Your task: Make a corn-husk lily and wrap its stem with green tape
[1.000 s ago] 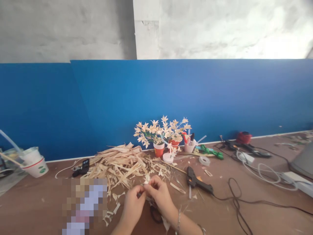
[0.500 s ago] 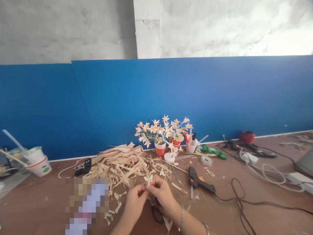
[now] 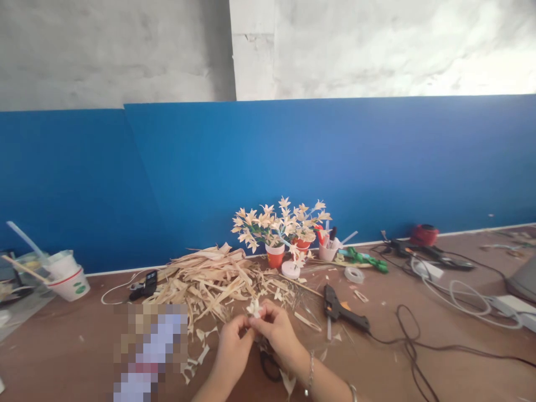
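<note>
Between my two hands, a small cream-coloured craft flower (image 3: pixel 253 308) stands with its petals upward. My left hand (image 3: pixel 235 338) pinches at its base with closed fingers. From the other side my right hand (image 3: pixel 274 329) grips the same flower between thumb and fingers. The base of the flower is hidden by the fingertips. Under my wrists, the dark handle of a pair of scissors (image 3: pixel 270 366) shows on the table. Just beyond my hands lies a heap of dry husk strips (image 3: pixel 213 273), with cut scraps (image 3: pixel 195 365) to the left.
A black glue gun (image 3: pixel 345 315) with a trailing cord lies at the right. Behind are finished flowers in a red-and-white cup (image 3: pixel 275 257), a tape roll (image 3: pixel 354 274) and a green bundle (image 3: pixel 364 259). A white cup (image 3: pixel 71 283) stands far left, and a blue partition (image 3: pixel 335 162) borders the table.
The flower has turned slightly between my fingers, and its petals look more bunched. Both hands stay in nearly the same place.
</note>
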### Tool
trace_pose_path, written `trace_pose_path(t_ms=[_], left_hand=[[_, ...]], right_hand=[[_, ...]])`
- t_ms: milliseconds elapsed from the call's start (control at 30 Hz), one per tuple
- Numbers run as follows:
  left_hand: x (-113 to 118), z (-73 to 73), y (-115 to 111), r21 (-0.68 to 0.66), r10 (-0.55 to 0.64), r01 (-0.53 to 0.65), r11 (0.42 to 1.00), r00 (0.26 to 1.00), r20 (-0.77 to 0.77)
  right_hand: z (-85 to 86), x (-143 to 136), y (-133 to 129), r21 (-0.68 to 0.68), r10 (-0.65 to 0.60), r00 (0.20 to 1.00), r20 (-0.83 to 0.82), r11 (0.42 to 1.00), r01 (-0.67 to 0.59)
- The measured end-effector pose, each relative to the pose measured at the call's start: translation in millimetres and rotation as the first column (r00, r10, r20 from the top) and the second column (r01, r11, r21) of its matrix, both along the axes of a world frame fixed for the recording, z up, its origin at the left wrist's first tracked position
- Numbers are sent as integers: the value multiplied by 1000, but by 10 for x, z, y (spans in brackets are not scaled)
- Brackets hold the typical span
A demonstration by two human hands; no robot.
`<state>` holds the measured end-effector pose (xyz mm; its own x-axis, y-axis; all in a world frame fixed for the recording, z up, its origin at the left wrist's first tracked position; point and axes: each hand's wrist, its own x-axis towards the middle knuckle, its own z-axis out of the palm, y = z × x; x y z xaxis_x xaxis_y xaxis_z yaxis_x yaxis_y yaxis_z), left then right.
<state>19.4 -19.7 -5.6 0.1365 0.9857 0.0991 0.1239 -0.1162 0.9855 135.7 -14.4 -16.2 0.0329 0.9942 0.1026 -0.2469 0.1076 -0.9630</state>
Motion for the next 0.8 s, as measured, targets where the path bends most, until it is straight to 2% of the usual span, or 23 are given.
trace_pose_path(t_ms=[167,400,533,667,800], left_hand=[[11,-44,3,11,-46,46,999,998,37],[-22,-64,46,-35,-124,126,991,991,60],[-28,-74,60,-48,-85,90,995,992,91],[-28,-93,72,-70,-27,34,997,994,102],[-40,-84,83,-93,-84,100,991,982,167]], right_hand=[[10,-3,3,-19,4,999,-40,1000,-5],[92,97,14,53,86,994,73,995,-90],[118,101,6,72,89,993,79,993,-95],[127,96,-3,54,122,992,28,991,-124],[130,145,20,-44,122,985,-122,991,-129]])
